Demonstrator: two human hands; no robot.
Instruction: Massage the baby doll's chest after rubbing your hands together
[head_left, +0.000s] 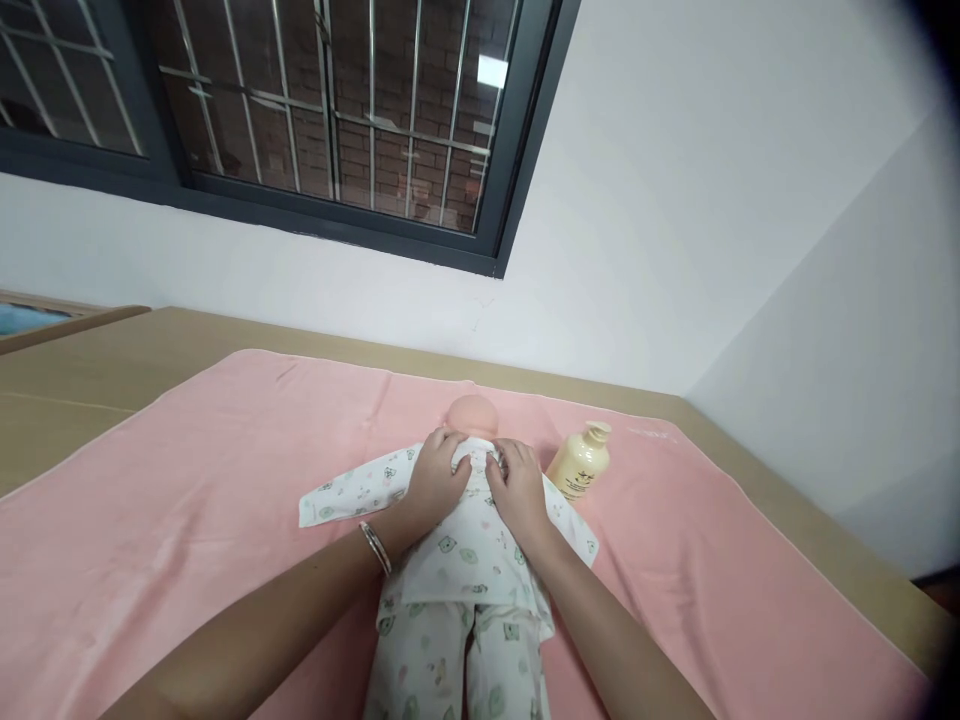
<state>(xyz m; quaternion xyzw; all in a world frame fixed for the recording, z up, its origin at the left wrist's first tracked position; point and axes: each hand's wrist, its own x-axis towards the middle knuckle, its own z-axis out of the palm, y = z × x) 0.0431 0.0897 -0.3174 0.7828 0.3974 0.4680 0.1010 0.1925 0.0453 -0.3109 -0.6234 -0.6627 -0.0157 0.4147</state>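
Centrally, a doll point(469, 545) in printed pyjamas lies on its back on a pink towel point(187, 500) spread over the surface. Both hands rest at its collar just below the head: the left hand point(437, 478) and right hand point(517, 487) each pinch the fabric with curled fingers. A cream bottle point(581, 462) stands just beside the doll's shoulder.

1. The doll point(471, 520) lies on its back before you, in the middle of the pink towel, its bare round head pointing away toward the wall
2. It wears white pyjamas with a small green print; one sleeve is spread flat out to your left
3. The collar of its top is bunched up at the neck, under your fingers
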